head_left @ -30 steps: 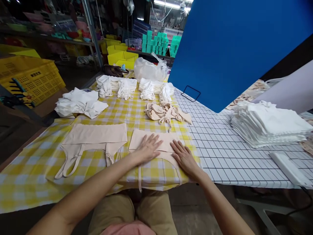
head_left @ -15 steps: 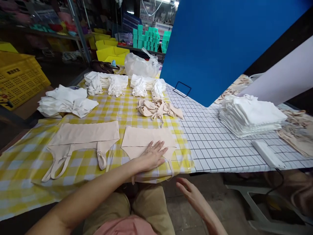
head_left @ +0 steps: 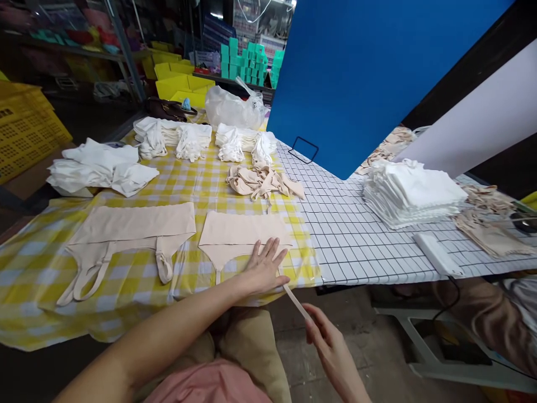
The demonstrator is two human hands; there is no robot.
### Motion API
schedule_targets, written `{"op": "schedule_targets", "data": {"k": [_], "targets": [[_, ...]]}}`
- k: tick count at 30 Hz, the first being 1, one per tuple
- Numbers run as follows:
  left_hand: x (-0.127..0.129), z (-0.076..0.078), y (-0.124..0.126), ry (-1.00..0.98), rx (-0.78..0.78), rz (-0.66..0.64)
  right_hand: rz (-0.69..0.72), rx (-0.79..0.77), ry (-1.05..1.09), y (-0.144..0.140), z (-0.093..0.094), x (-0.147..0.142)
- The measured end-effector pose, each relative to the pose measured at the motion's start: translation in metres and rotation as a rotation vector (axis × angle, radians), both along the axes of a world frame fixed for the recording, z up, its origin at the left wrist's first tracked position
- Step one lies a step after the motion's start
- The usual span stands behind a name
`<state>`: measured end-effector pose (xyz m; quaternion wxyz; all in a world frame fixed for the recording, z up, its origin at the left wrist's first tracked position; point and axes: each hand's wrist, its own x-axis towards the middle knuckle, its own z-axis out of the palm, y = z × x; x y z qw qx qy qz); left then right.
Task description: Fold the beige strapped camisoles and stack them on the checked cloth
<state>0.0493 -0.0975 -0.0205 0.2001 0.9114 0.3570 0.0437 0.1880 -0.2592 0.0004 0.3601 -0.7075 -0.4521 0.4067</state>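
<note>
Right grip (head_left: 328, 340) has moved, pinching a strap (head_left: 296, 302) partly hidden by flat left hand (head_left: 263, 271).

A head-worn camera looks forward and steeply down across the checked tablecloth (head_left: 191, 180), the wearer's lap (head_left: 254, 342) nearest.

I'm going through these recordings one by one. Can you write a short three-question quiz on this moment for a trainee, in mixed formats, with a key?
1. True or false: the white fabric stack lies on the gridded cloth.

2. Multiple choice: how is the left hand placed on the lower edge of the beige garment nearer that cloth?
a) clenched in a fist
b) palm down, fingers extended
c) palm up

3. Fill in the blank: between thumb and fingers, the right hand holds a narrow beige ____.

Key: 1. True. 2. b. 3. strap.
</note>
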Motion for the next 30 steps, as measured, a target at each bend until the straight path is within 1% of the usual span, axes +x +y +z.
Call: {"op": "schedule_targets", "data": {"k": [2, 6, 10, 12, 15, 19, 21, 22, 25, 27, 28, 30], "targets": [[0.001, -0.002, 0.0, -0.011, 0.021, 0.01, -0.049, 0.029, 0.04, -0.006, 0.013, 0.002], [0.001, -0.004, -0.001, -0.021, 0.035, 0.011, -0.018, 0.037, 0.215, -0.006, 0.036, 0.004], [0.0, -0.001, -0.001, -0.023, 0.036, 0.002, -0.047, 0.049, 0.473, 0.003, 0.05, 0.007], [0.0, 0.0, -0.002, -0.023, 0.041, 0.004, -0.045, 0.031, 0.541, 0.009, 0.053, 0.01], [0.0, -0.002, -0.002, -0.024, 0.051, 0.012, -0.042, 0.054, 0.5, 0.02, 0.057, 0.015], [0.0, -0.005, -0.002, -0.06, 0.064, 0.016, -0.088, 0.093, 0.347, 0.035, 0.062, 0.014], [0.0, 0.002, -0.004, -0.109, 0.043, 0.025, -0.082, 0.102, 0.248, 0.042, 0.064, 0.012], [-0.001, 0.009, -0.006, -0.154, 0.025, 0.032, -0.061, 0.103, 0.194, 0.045, 0.064, 0.01], [-0.002, 0.038, -0.014, -0.359, -0.079, 0.039, 0.042, 0.13, 0.012, 0.054, 0.062, 0.005], [-0.003, 0.057, -0.019, -0.477, -0.179, -0.009, 0.109, 0.15, -0.085, 0.06, 0.057, 0.002], [-0.004, 0.064, -0.02, -0.513, -0.216, -0.035, 0.135, 0.147, -0.116, 0.062, 0.055, 0.0], [-0.006, 0.073, -0.021, -0.545, -0.245, -0.053, 0.179, 0.119, -0.147, 0.066, 0.051, -0.003]]}}
